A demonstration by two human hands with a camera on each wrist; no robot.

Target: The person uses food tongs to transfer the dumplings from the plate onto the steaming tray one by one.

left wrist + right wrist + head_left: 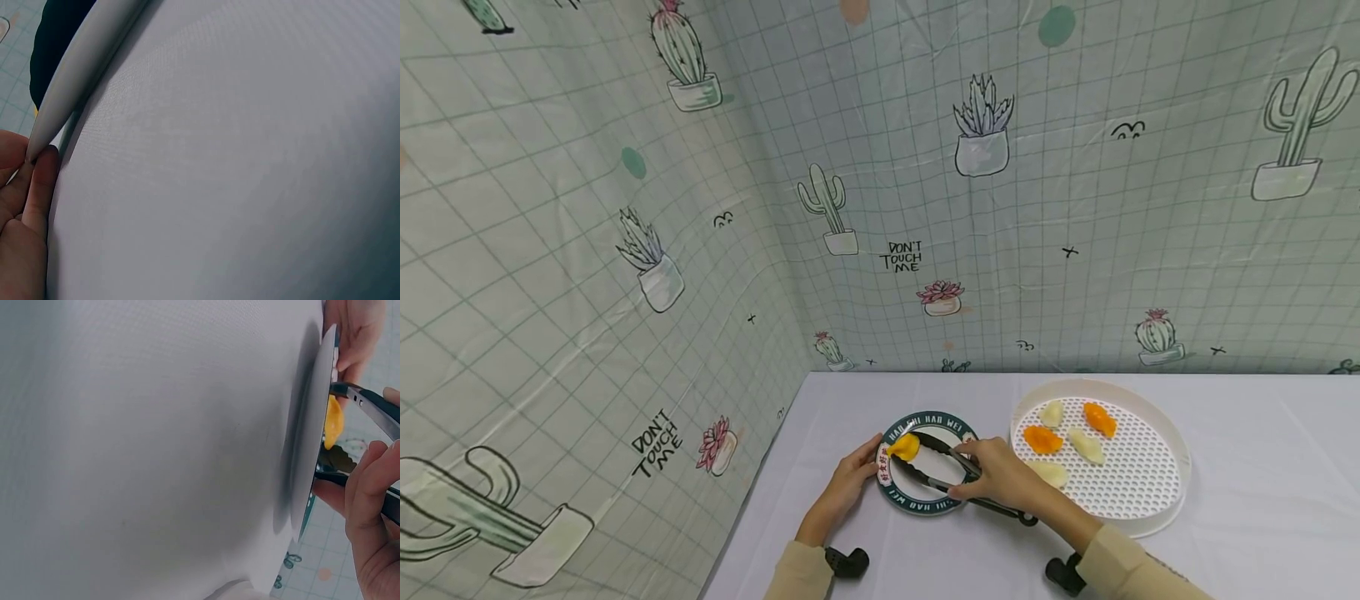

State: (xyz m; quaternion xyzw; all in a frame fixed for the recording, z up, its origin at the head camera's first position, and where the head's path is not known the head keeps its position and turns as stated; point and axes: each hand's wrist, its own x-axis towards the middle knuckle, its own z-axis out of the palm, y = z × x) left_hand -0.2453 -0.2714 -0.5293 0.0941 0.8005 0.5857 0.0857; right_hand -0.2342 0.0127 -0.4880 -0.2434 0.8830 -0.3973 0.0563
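Head view: tongs around orange dumpling

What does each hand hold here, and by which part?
Right hand grips black tongs mid-handle, tips pinching an orange dumpling. Left hand holds the plate by its left rim.

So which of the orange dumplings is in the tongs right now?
The orange dumpling over the small plate, pinched at the tips of the tongs in the right hand. The other two orange ones lie untouched in the white perforated tray.
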